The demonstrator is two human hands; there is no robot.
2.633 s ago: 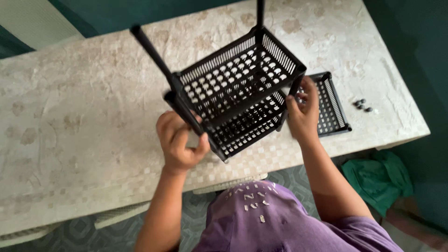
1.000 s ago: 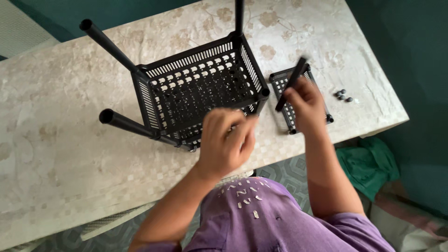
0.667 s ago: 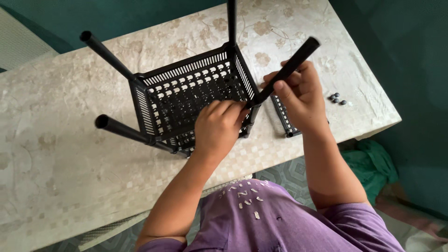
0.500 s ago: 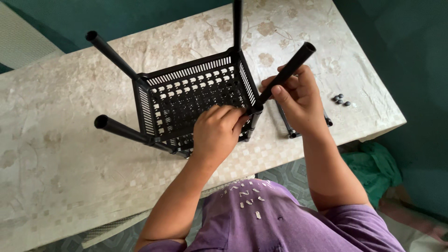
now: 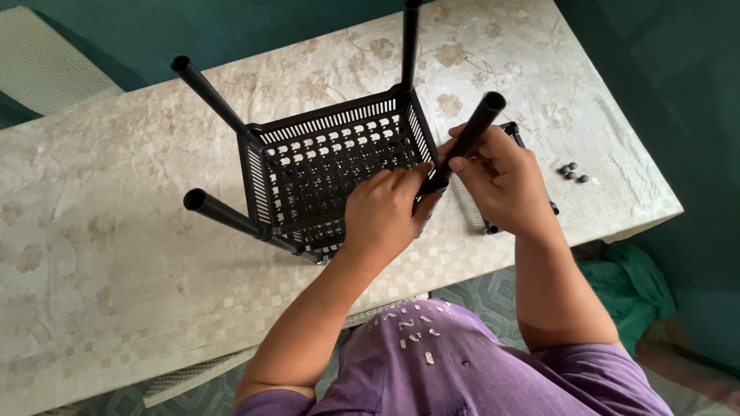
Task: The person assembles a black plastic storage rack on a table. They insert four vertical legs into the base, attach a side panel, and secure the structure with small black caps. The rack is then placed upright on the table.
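- Right hand point(image 5: 505, 181), grip clamped on a black tube point(image 5: 466, 141), holds it at the near right corner of the basket point(image 5: 331, 173).
- Left hand point(image 5: 385, 212) grips that corner, mid-counter point(image 5: 116, 270).

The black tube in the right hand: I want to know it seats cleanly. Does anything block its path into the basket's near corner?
Nothing visible does. The right hand holds the black tube angled at the basket corner, but the left hand covers the joint itself.
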